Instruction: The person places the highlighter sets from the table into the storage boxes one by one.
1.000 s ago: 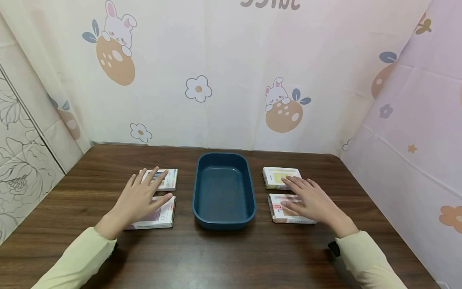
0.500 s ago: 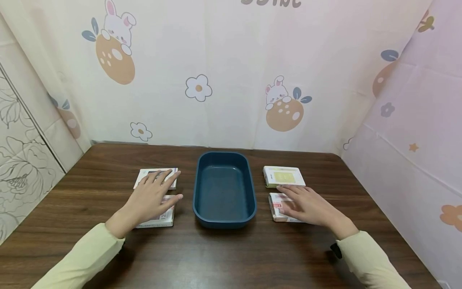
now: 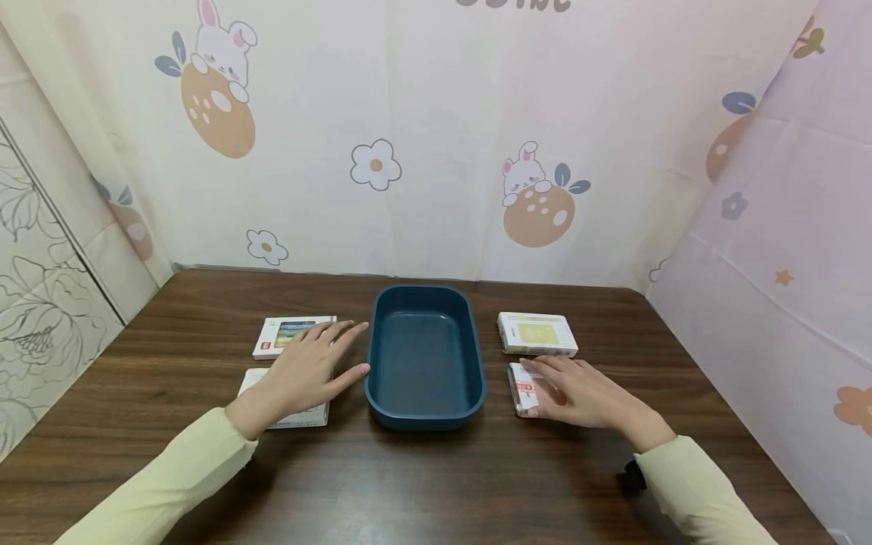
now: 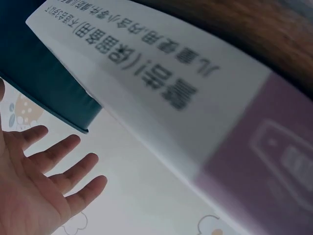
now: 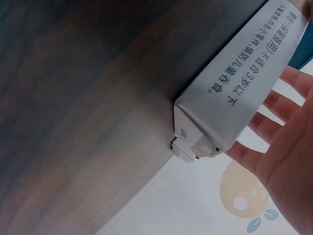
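Observation:
In the head view, my left hand [image 3: 303, 376] hovers with its fingers spread, fingertips right at the left rim of a dark blue rectangular tray [image 3: 424, 424]. Partly hidden under that hand is a white and purple box [image 4: 195, 122]; behind it lies a flat white box with a coloured picture [image 3: 271, 337]. My right hand [image 3: 586, 393] is over a small white box with red print [image 3: 523, 392], covering much of it. Its thumb is near the front edge and its fingers reach over the back edge, loosely extended in the right wrist view.
Behind the right hand lies a white and yellow-green box [image 3: 538, 335]. All stand on a dark wooden table [image 3: 422, 484]. A patterned curtain [image 3: 436, 212] hangs along the table's back edge, with more cloth at both sides.
My left hand has moved right, from over the left boxes to the tray's rim. The right hand has lowered slightly towards the front right box, thumb and fingers coming nearer its edges.

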{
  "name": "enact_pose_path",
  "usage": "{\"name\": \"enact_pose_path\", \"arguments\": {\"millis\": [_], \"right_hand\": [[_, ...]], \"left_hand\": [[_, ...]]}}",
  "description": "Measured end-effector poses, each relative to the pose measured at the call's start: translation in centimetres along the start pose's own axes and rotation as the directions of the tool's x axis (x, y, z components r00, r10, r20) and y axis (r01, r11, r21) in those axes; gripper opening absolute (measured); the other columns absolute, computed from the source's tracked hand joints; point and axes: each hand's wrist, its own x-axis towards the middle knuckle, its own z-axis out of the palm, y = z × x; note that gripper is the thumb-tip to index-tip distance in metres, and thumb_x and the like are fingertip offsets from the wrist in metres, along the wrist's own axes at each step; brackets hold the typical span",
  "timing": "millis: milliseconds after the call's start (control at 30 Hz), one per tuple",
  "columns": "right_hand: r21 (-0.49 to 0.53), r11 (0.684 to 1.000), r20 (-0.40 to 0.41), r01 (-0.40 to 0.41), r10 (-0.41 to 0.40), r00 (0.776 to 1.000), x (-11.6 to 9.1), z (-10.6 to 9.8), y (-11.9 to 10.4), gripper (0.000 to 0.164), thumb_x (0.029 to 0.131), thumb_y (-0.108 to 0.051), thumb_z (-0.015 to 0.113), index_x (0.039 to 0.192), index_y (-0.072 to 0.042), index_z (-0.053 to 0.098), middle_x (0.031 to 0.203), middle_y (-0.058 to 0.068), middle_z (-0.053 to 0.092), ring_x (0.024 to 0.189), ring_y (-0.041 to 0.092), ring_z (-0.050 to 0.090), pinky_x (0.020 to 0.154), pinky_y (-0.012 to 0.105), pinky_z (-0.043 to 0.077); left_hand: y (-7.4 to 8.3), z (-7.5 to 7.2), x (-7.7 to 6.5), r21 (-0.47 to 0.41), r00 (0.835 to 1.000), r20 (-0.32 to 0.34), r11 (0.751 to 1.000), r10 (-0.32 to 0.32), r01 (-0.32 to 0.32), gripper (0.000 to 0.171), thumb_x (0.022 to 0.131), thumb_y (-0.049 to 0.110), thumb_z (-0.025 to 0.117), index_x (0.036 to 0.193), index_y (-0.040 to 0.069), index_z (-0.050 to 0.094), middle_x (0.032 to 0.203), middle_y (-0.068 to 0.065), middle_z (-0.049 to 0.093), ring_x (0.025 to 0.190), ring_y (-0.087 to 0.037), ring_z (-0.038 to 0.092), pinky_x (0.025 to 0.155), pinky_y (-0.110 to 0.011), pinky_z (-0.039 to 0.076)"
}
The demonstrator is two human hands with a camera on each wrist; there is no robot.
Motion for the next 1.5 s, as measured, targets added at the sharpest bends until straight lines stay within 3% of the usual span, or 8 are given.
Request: {"name": "enact_pose_path", "arguments": {"millis": [300,533,1000,1367,1500], "right_hand": [[0.038,0.999,0.040,-0.002,0.000,0.999,-0.1,0.0,0.2,0.083,0.074,-0.065,0.059,0.139,-0.019,0.039,0.129,0.007,0.051,0.117,0.024,0.048,0.091,0.050,0.039],[0.023,0.998,0.030,0.052,-0.053,0.998,0.1,0.1,0.5,0.083,0.071,-0.062,0.064,0.140,-0.021,0.038,0.127,0.004,0.052,0.113,0.020,0.050,0.087,0.048,0.042],[-0.005,0.992,-0.039,0.127,-0.127,0.991,0.4,0.3,1.0,0.079,0.070,-0.059,0.066,0.136,-0.022,0.044,0.115,-0.001,0.056,0.092,0.008,0.047,0.074,0.039,0.042],[0.028,0.994,0.009,0.108,-0.108,0.994,0.6,0.0,1.0,0.079,0.072,-0.060,0.064,0.137,-0.021,0.043,0.116,0.000,0.055,0.098,0.012,0.048,0.079,0.042,0.041],[0.034,0.993,-0.006,0.114,-0.114,0.994,0.8,-0.2,0.9,0.079,0.071,-0.058,0.066,0.136,-0.019,0.045,0.117,0.003,0.056,0.102,0.016,0.051,0.084,0.046,0.041]], "left_hand": [[0.7,0.1,1.0,-0.034,0.999,0.032,0.999,0.026,-0.024,0.065,0.089,0.063,0.032,0.142,0.025,0.033,0.138,-0.006,0.044,0.126,-0.036,0.040,0.100,-0.057,0.030],[1.0,0.4,1.4,-0.041,0.998,0.019,0.998,0.055,-0.054,0.061,0.090,0.060,0.035,0.140,0.025,0.038,0.134,-0.006,0.048,0.122,-0.028,0.045,0.096,-0.052,0.037],[1.0,1.0,1.7,-0.049,0.997,0.045,0.997,0.066,-0.063,0.056,0.091,0.055,0.037,0.134,0.020,0.047,0.133,-0.007,0.049,0.121,-0.026,0.045,0.095,-0.049,0.039],[1.0,0.9,2.0,-0.063,0.998,0.037,0.996,0.060,-0.057,0.056,0.088,0.056,0.044,0.128,0.018,0.053,0.129,-0.007,0.052,0.118,-0.027,0.048,0.093,-0.049,0.041],[1.0,0.9,2.0,-0.066,0.998,0.045,0.997,0.051,-0.048,0.056,0.087,0.056,0.046,0.128,0.018,0.053,0.130,-0.007,0.052,0.119,-0.027,0.047,0.093,-0.050,0.041]]}}
